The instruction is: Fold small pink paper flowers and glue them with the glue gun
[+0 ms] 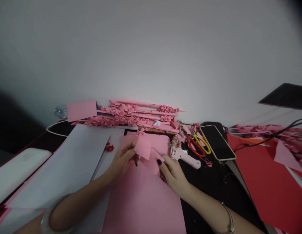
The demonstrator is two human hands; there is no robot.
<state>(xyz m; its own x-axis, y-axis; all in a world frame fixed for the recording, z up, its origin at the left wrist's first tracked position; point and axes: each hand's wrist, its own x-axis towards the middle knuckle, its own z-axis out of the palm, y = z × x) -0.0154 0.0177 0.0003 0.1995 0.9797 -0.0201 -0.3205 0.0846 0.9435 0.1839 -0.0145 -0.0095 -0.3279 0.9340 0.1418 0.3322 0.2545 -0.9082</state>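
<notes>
My left hand [124, 156] pinches a small pink paper piece [143, 147] between thumb and fingers. Close beside it, my right hand [174, 174] grips another pink paper piece [153, 161] by its right edge, thumb on top. The two pieces overlap in view, and I cannot tell whether they are joined. Both hands hover over, or rest on, a large pink sheet [143, 201] on the dark desk. Just right of my right hand lies a pale pink glue gun [186, 157], its nozzle end pointing away from me.
Folded pink paper flowers and rolled stems [131, 112] lie along the wall. Red-handled scissors [195, 147], a yellow handle loop [202, 144] and a phone [217, 142] are at right. White sheets [65, 165] and a white power bank [21, 165] lie left, red sheets [270, 178] far right.
</notes>
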